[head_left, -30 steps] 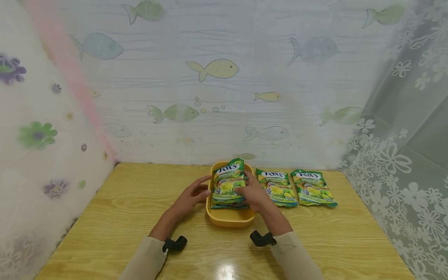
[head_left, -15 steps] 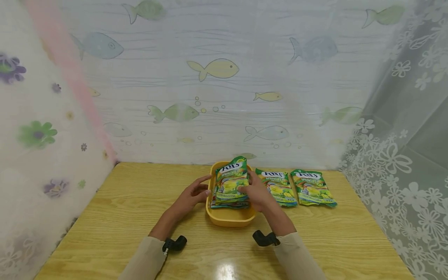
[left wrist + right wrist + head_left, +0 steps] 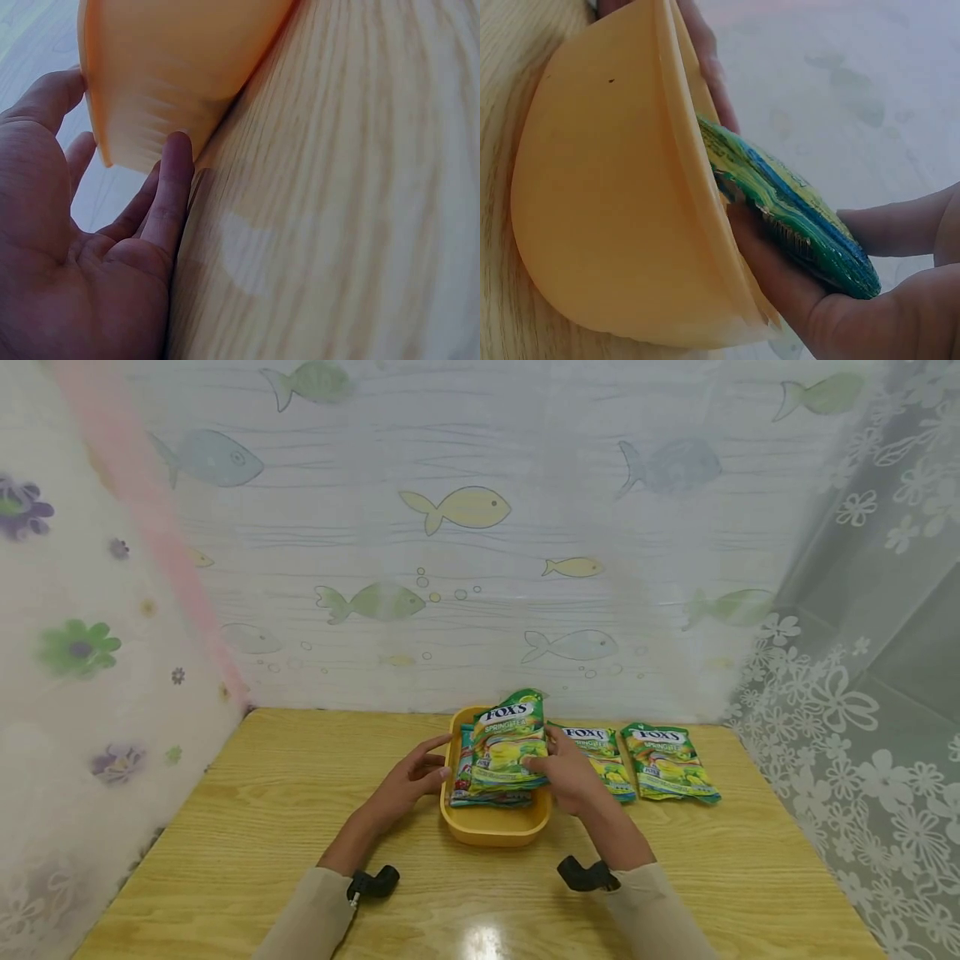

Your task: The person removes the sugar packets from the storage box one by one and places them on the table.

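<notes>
Right hand (image 3: 572,777) pinches the top Fox's candy packet (image 3: 510,741), tilted above the yellow tub (image 3: 491,828). Left hand (image 3: 408,781) rests straight-fingered against the tub's side. That slick packet could slip loose, and the packet underneath (image 3: 463,777) could drag out.

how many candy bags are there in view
4: one green bag gripped by the right hand over the yellow bowl, one bag in the bowl beneath it, two flat on the table. More may hide underneath.
</notes>
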`<action>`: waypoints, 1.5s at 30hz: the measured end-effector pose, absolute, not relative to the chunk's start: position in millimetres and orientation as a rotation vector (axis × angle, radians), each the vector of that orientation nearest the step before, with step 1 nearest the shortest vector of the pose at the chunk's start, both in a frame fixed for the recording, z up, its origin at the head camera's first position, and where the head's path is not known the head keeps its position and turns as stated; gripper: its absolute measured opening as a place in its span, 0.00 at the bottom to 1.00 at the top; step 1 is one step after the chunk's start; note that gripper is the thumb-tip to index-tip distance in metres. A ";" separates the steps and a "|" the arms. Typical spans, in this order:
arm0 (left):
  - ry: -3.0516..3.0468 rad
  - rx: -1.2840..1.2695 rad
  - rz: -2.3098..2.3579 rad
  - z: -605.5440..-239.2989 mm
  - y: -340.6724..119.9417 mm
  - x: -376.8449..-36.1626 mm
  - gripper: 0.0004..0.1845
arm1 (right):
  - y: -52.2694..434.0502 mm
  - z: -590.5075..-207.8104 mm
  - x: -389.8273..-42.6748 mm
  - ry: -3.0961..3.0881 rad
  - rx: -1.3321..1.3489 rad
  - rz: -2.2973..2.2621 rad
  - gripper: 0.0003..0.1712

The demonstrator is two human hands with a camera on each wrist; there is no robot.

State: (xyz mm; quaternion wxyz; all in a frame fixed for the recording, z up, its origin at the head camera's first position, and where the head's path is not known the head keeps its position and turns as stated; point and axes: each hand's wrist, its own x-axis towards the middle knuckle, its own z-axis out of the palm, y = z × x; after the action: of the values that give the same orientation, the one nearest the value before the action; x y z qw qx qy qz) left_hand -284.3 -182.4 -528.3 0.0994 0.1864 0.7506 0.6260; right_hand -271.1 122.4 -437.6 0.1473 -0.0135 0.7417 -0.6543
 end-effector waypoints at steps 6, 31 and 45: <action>2.219 0.564 1.859 -530.4 -182.3 -285.4 0.33 | 127.3 -434.5 -267.6 2.081 -0.033 -1.942 0.46; 2.240 0.541 1.854 -532.5 -182.5 -286.6 0.33 | 164.8 -430.5 -258.1 1.883 -0.066 -2.041 0.52; 2.218 0.567 1.865 -533.2 -183.5 -287.0 0.32 | 181.3 -438.3 -257.7 1.785 -0.205 -2.067 0.46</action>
State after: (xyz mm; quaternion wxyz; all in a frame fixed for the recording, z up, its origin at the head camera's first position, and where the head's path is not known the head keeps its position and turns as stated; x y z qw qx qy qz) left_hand -287.0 -183.5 -533.2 0.0944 0.1912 0.7479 0.6287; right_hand -257.7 181.3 -438.3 0.2001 -0.0735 0.6387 -0.7393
